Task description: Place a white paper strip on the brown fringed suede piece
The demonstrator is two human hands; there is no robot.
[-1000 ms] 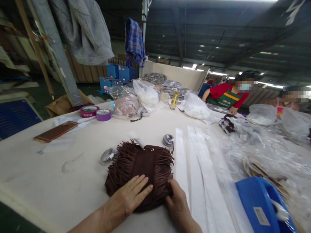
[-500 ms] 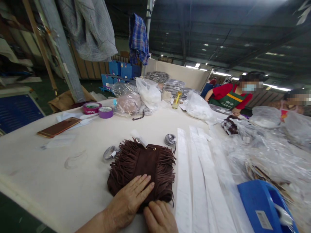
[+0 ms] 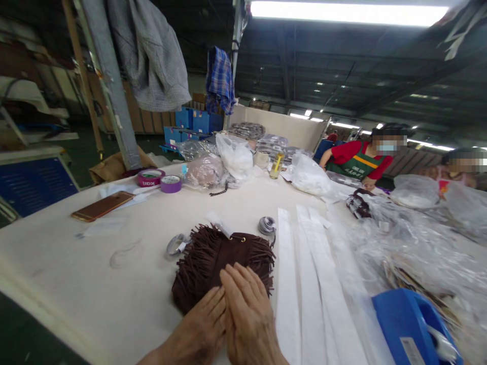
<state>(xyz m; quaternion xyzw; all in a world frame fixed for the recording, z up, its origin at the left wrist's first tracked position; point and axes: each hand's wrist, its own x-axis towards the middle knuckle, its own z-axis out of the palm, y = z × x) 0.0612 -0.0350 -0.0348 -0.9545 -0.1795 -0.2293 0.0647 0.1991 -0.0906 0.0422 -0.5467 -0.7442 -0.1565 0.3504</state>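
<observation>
A dark brown fringed suede bag lies flat on the white table close in front of me. My left hand rests on its near edge, fingers flat and together. My right hand lies flat on top of the bag beside the left, fingers stretched forward. Neither hand grips anything. Two coils of silver chain lie at the bag's far corners.
Long white paper strips lie to the right of the bag, then heaps of clear plastic bags and a blue bin. A phone and purple tape rolls sit far left. Two people work across the table.
My right hand has moved from the bag's right lower edge up onto its top, fingers now stretched flat. My left hand slid back toward the near edge. The camera tilted up slightly.
</observation>
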